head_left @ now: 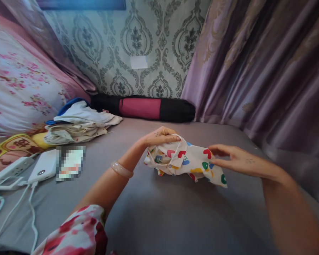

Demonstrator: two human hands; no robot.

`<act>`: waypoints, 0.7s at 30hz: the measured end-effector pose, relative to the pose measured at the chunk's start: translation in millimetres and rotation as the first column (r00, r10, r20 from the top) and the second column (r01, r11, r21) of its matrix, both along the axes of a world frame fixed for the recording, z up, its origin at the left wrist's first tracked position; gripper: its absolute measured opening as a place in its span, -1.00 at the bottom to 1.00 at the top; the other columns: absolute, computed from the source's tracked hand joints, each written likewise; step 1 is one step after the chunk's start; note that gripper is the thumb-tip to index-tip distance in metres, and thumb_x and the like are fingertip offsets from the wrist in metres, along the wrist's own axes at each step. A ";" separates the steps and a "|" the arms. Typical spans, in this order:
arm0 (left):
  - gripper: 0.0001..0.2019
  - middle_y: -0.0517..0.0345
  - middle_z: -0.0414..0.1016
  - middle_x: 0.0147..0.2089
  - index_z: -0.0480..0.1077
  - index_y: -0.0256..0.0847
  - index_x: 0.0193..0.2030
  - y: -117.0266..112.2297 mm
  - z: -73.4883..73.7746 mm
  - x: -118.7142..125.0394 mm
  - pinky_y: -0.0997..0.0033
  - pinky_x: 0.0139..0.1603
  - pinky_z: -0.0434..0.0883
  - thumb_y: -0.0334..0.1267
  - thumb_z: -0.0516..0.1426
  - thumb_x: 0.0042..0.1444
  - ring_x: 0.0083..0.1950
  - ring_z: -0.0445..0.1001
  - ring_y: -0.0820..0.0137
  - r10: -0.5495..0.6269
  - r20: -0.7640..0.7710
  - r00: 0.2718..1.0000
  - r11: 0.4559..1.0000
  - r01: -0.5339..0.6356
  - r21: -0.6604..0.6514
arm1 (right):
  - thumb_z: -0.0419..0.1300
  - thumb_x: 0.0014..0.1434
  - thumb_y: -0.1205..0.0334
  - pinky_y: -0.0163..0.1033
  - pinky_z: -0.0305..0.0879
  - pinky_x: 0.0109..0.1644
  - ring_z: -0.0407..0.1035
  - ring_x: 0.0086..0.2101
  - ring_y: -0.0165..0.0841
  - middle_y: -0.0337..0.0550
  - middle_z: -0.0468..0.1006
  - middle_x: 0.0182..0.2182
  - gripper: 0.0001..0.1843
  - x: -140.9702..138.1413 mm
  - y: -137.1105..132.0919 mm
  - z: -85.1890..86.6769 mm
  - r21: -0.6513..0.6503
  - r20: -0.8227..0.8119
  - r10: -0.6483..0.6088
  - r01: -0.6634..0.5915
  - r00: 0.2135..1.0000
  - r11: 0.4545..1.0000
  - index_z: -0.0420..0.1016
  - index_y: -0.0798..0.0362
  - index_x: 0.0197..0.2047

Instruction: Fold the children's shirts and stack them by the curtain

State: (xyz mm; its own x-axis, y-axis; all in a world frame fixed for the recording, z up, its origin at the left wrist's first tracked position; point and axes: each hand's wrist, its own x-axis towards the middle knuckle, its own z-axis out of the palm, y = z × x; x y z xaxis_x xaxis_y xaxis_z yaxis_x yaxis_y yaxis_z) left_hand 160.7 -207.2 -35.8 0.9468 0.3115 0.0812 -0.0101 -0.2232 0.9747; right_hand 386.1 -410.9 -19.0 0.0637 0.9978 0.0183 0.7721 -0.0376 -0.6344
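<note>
A small white shirt [186,163] with a collar and red, blue, green and yellow printed shapes is held just over the grey sheet, loosely bunched. At its collar, my left hand [163,136] is closed on the fabric, thumb on top and the other fingers partly hidden. On the shirt's right side, my right hand [232,157] has thumb and fingers closed round the edge of the cloth. A pale bangle [122,170] circles my left wrist. The shirt's underside cannot be seen.
Folded clothes [79,122] lie in a pile at the left. Nearer are a white power bank [44,165], a power strip [13,171], several cables [33,216] and a blurred-out flat item [71,163]. A black and red roll [140,108] lies along the wall; curtains [255,71] hang at the right.
</note>
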 end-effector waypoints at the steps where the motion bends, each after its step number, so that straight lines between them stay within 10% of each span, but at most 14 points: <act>1: -0.72 0.14 0.48 -0.48 0.58 -0.22 -0.33 -1.8 -0.5 3.7 0.56 -0.60 0.23 -0.02 0.23 0.04 -0.54 0.36 0.49 -0.029 -0.007 1.000 1.000 0.029 0.005 | 0.27 0.05 -0.06 -0.14 0.45 -0.17 0.47 -0.14 -0.15 -0.10 0.59 -0.10 -0.57 -4.2 4.3 2.6 0.069 0.014 -0.031 0.030 0.999 0.997 0.56 -0.10 -0.03; 11: -0.60 0.13 0.43 -0.55 0.55 -0.27 -0.43 -7.6 1.3 16.2 0.50 -0.61 0.19 0.09 0.19 0.05 -0.61 0.31 0.48 -0.048 -0.074 0.996 0.997 0.044 -0.057 | 0.18 0.16 0.07 -0.17 0.38 -0.10 0.48 -0.18 -0.24 -0.20 0.61 -0.15 -0.73 -50.1 48.5 -6.2 0.286 0.020 -0.009 0.003 1.000 0.958 0.57 -0.08 -0.10; 21: -0.44 0.01 0.56 -0.36 0.57 -0.30 -0.33 17.5 -27.8 -7.0 0.47 -0.38 0.36 0.24 0.07 0.09 -0.35 0.49 0.35 0.342 0.112 0.933 0.915 -0.304 -0.265 | 0.09 0.22 -0.09 -0.19 0.31 -0.24 0.47 -0.32 -0.23 -0.15 0.64 -0.30 -0.62 -19.6 52.2 -14.6 0.475 0.106 -0.279 0.198 0.954 0.857 0.61 -0.03 -0.20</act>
State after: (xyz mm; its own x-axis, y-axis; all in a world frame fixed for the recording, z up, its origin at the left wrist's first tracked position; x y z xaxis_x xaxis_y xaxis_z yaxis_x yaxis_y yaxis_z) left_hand 153.7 -189.7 -63.7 0.7730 0.6263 0.1010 -0.1295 0.0000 0.9916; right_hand 366.5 -358.7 -33.5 0.2546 0.8296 0.4970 0.8710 0.0265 -0.4905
